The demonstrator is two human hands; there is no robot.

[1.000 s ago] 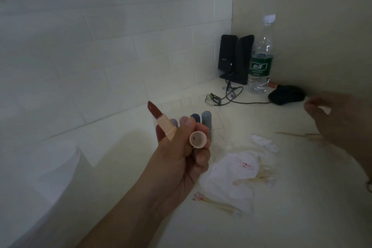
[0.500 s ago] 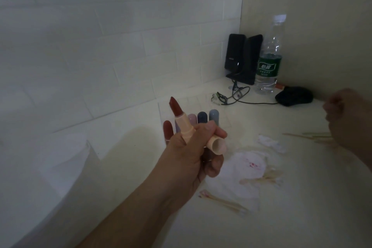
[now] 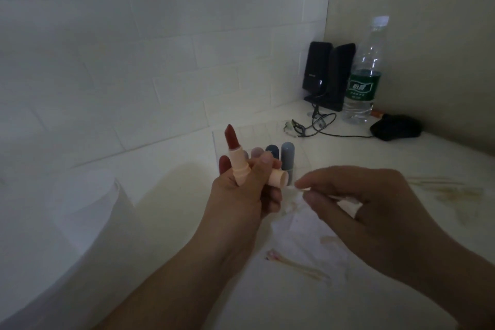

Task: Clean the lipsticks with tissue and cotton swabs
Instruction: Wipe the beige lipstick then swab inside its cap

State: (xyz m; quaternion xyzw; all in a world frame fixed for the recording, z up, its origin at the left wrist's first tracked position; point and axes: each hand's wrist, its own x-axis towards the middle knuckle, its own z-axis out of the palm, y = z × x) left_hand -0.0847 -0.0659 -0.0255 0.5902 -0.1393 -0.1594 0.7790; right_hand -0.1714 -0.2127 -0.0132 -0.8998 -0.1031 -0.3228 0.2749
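Note:
My left hand (image 3: 242,195) grips an uncapped lipstick (image 3: 237,157) with a dark red bullet and a peach tube, held upright above the counter. The same hand holds the peach cap (image 3: 278,178), its open end facing right. My right hand (image 3: 356,203) pinches a cotton swab (image 3: 300,189), whose white tip sits just right of the cap's opening. A stained white tissue (image 3: 308,228) lies on the counter under both hands. Used cotton swabs (image 3: 294,265) with pink tips lie in front of it. Capped lipsticks (image 3: 287,154) stand in a clear holder behind my left hand.
A roll of tissue paper (image 3: 88,203) stands at the left. Black speakers (image 3: 329,75), a water bottle (image 3: 364,78), cables (image 3: 313,126) and a black mouse (image 3: 395,127) fill the far corner. More swabs (image 3: 444,185) lie at the right. Tiled wall runs behind.
My right hand came in from the right edge and now holds a cotton swab next to the cap. The left hand keeps the lipstick, now more upright.

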